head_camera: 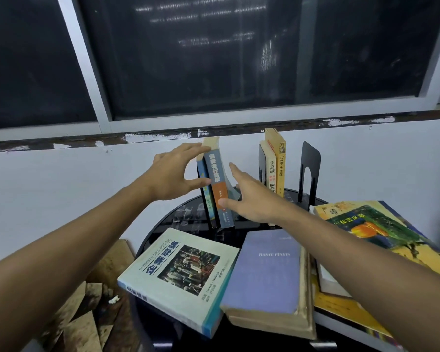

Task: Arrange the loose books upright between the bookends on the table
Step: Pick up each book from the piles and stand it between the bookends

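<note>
Two thin books stand upright and lean a little at the back of the round black table [163, 229]: a grey-blue book with an orange band [217, 181] and a darker blue book [204, 196] to its left. My left hand [174, 171] touches their top and left side with fingers spread. My right hand [252, 196] presses its thumb and fingers on the grey-blue book from the right. Two cream and yellow books [274, 168] stand against a black bookend [261, 161]. Another black bookend [309, 171] stands apart to the right.
Loose books lie flat in front: a pale green business book [181, 278], a lilac Hanyu Pinyin book [267, 278] and a yellow-green picture book [376, 224] on a stack at the right. A white wall and dark window are behind. Cardboard [92, 295] lies on the floor at left.
</note>
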Motion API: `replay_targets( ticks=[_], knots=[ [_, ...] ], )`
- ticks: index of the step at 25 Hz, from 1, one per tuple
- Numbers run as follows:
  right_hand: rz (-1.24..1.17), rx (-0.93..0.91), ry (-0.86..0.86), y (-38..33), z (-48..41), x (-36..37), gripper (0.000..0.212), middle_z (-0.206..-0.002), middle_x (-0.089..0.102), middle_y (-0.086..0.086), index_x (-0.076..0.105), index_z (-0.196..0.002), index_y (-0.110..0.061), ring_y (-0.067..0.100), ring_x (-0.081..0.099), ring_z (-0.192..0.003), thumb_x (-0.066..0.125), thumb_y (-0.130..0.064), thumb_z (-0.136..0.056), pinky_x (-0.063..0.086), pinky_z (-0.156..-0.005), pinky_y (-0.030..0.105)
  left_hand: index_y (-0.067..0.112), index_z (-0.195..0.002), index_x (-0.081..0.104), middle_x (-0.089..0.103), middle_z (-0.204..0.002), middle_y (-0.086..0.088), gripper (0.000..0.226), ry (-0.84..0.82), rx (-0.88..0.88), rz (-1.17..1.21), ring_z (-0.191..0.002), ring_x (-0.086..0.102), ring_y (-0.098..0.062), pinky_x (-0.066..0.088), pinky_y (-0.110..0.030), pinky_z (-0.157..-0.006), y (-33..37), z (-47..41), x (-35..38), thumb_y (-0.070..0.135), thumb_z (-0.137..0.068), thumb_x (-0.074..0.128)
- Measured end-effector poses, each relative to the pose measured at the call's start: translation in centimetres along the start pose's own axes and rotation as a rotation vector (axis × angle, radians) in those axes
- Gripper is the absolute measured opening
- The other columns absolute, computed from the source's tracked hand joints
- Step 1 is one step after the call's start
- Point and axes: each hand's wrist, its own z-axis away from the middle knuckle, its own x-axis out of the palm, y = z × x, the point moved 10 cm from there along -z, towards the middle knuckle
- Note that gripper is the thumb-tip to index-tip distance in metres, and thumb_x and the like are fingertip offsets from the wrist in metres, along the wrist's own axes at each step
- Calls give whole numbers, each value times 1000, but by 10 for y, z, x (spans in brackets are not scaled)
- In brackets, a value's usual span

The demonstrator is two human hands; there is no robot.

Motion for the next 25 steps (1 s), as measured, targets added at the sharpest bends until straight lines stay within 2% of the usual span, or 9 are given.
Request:
replay_targets(
  ticks=[4,8,11,16,18,20,22,25],
  knots=[
    [56,-40,-42,-17,17,12,97,-172,8,-3,-7,-164,-28,19,17,-157,62,-46,-98,23,-122,35,38,-154,33,33,-162,5,80,-31,0,32,-147,33,-20,34,-53,-117,0,28,0,66,-83,60],
    [82,-95,-42,-32,34,17,93,-171,11,-4,1,-165,-25,17,17,-156,64,-43,-99,21,-122,33,35,-154,36,33,-162,5,77,-28,-20,69,-146,34,-17,29,-36,-116,-1,56,3,59,-87,65],
    [116,-131,-50,-40,46,28,87,-170,14,-3,10,-164,-25,16,16,-156,65,-43,-98,19,-124,34,35,-153,37,33,-163,5,75,-49,-52,89,-146,35,-18,29,-37,-117,-9,81,14,62,-88,63],
    [171,-147,-179,-51,64,84,87,-171,11,-5,11,-164,-22,15,16,-156,63,-45,-98,19,-120,29,34,-152,40,37,-161,3,73,-103,-158,131,-145,38,-18,29,-33,-115,-34,137,42,62,-88,62],
    [198,-151,-207,-55,69,108,86,-169,15,-4,14,-163,-20,17,19,-155,64,-47,-98,22,-121,31,31,-151,43,40,-159,1,74,-122,-193,147,-145,38,-16,29,-26,-112,-43,156,52,62,-87,62],
    [271,-142,-248,-57,72,135,90,-168,16,-1,16,-162,-19,21,20,-155,64,-55,-94,28,-122,39,29,-150,44,41,-158,-1,73,-139,-237,157,-145,37,-15,28,-22,-108,-56,174,61,58,-87,65],
    [358,-115,-297,-54,73,158,95,-165,19,2,19,-161,-19,25,22,-153,65,-62,-90,32,-120,45,32,-151,42,39,-159,-3,73,-182,-292,165,-145,38,-17,31,-28,-112,-70,191,73,58,-87,66],
    [467,-100,-342,-49,74,181,101,-165,19,7,21,-159,-20,31,21,-151,66,-70,-84,32,-118,47,34,-152,39,38,-159,-6,86,-258,-384,188,-151,27,-18,26,-39,-120,-97,215,91,73,-79,63]
  ],
)
